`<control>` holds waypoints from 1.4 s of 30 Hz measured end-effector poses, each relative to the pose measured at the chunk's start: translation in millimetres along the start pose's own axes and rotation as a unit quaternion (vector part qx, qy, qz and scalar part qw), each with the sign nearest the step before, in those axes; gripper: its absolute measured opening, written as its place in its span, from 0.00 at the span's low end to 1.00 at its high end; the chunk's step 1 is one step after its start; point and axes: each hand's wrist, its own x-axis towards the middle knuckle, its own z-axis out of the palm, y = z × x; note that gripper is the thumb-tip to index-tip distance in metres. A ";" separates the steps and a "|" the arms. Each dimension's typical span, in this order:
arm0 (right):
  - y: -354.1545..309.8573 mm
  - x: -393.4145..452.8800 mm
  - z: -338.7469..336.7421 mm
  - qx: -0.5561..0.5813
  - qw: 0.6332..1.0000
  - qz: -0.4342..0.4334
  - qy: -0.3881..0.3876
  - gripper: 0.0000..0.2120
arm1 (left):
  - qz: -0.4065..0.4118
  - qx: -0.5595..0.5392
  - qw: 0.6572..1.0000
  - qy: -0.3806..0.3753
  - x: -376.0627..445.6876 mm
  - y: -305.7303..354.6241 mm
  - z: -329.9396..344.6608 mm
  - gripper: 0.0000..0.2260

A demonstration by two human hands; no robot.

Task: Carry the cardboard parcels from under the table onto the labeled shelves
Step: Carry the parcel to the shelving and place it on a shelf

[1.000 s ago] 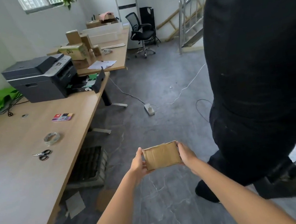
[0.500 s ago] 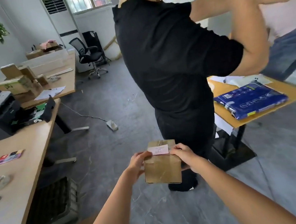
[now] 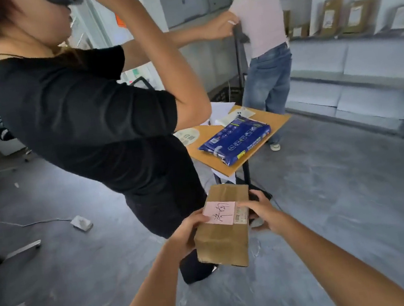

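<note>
Swung from the desks toward the white labeled shelves point(image 3: 350, 38), left hand point(image 3: 188, 231) and right hand point(image 3: 261, 211) grip 1 brown cardboard parcel point(image 3: 223, 237) mid-carry at waist height; next, likely skirting 2 bystanders and matching its pink label point(image 3: 220, 212).

The parcels on the shelves point(image 3: 350, 35) are blurred, their labels unreadable. The cardboard parcel point(image 3: 224, 239) hides most fingers of both hands. The small tabletop point(image 3: 225, 160) is partly covered by the person in black point(image 3: 82, 112).

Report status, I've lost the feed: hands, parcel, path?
Both hands, left and right, grip brown cardboard parcel with pink label. Person in black shirt close ahead-left. White shelves ahead-right.
</note>
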 end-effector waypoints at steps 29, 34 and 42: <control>-47.3 95.4 -509.1 0.404 0.815 -0.058 0.411 0.24 | 0.064 0.166 0.969 -0.172 375.1 146.8 491.5 0.10; -49.4 104.4 -515.6 0.419 0.797 -0.069 0.429 0.23 | 0.145 0.212 0.947 -0.192 394.6 140.6 511.5 0.21; -63.0 123.8 -664.4 0.360 0.757 -0.088 0.539 0.18 | 0.194 0.266 0.910 -0.252 462.3 161.4 667.3 0.32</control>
